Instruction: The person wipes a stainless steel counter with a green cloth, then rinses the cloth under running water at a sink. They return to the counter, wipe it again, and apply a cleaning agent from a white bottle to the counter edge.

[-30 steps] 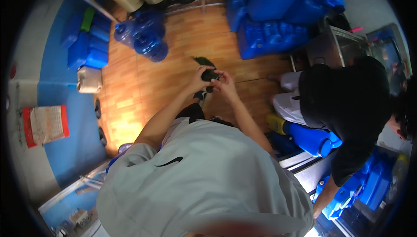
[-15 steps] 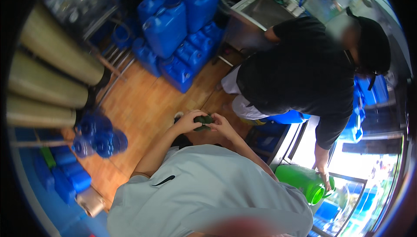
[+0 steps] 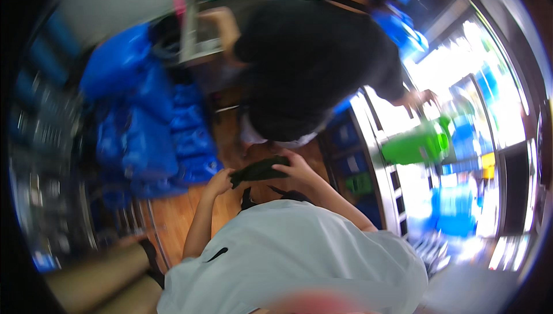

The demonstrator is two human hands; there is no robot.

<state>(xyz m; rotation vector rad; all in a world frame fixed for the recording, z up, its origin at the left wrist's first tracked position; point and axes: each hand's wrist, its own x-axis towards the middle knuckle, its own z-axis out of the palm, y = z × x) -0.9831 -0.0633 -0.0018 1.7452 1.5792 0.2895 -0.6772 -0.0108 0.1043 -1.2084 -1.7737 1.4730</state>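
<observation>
A dark, flat, floppy object (image 3: 258, 170) is stretched between my two hands in front of my chest; the picture is blurred, so I cannot tell what it is. My left hand (image 3: 219, 183) grips its left end. Its right end is pinched by my right hand (image 3: 296, 167). My white shirt fills the lower middle of the view.
Another person in a black top (image 3: 322, 66) bends over close in front of me, one hand on a green container (image 3: 416, 146) at the right. Several blue jugs (image 3: 151, 135) stand stacked at the left on a wooden floor (image 3: 173, 216). A metal-framed glass front (image 3: 380, 170) runs along the right.
The view has swung sharply, so the jugs now sit at the left and the other person directly ahead. Both hands still hold the dark object together in front of me.
</observation>
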